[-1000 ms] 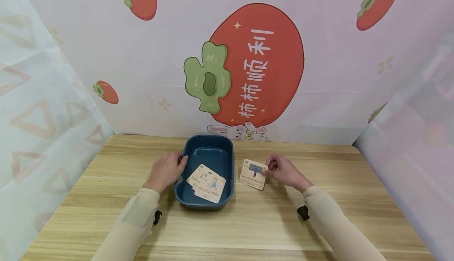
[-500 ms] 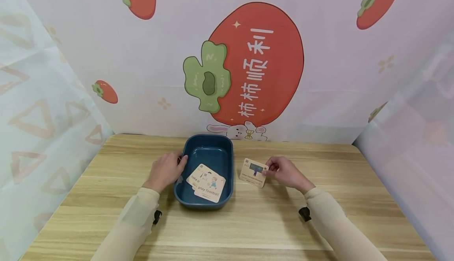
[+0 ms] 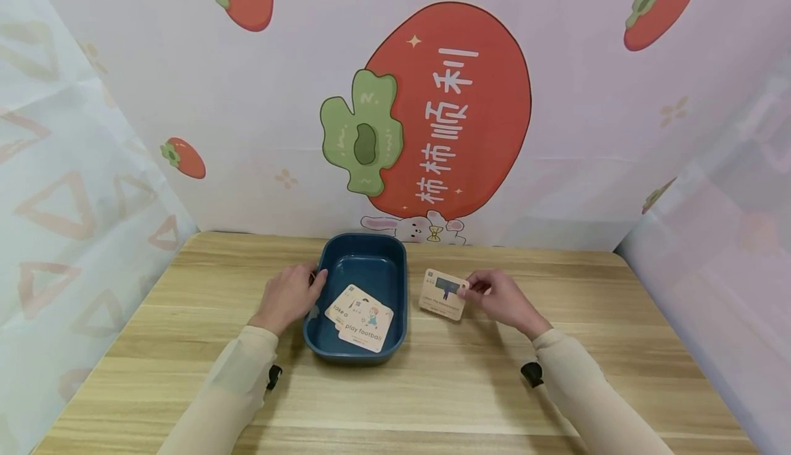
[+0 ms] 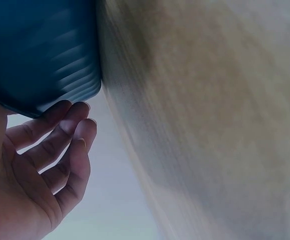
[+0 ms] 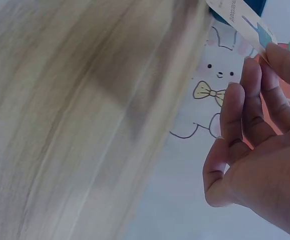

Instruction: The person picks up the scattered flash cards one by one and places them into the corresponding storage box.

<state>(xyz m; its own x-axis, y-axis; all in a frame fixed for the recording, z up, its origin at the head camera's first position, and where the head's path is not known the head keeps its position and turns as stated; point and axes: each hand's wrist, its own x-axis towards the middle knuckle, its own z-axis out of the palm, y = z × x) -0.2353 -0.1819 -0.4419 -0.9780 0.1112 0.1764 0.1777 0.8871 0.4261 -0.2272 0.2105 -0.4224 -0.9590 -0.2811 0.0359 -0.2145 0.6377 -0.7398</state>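
In the head view a dark blue rectangular tray (image 3: 366, 271) stands on the wooden table. My left hand (image 3: 289, 298) grips its left side, the thumb over the rim; in the left wrist view the fingers (image 4: 67, 127) bend against the outer wall. To the right of the tray, my right hand (image 3: 502, 304) pinches a square picture card (image 3: 442, 296) by its upper right corner. That card is tilted, with a blackboard drawing facing me. The right wrist view has the card (image 5: 242, 21) between thumb and fingertips. Inside the tray, several overlapping cards (image 3: 366, 324) lie face up.
The wooden tabletop (image 3: 395, 407) extends around the tray. Behind it rises a pale backdrop (image 3: 278, 119) printed with red fruit and a rabbit, and patterned sheets (image 3: 62, 235) close off both sides.
My right hand has raised the blackboard card slightly and tipped it more upright. The left hand and the tray have stayed in place.
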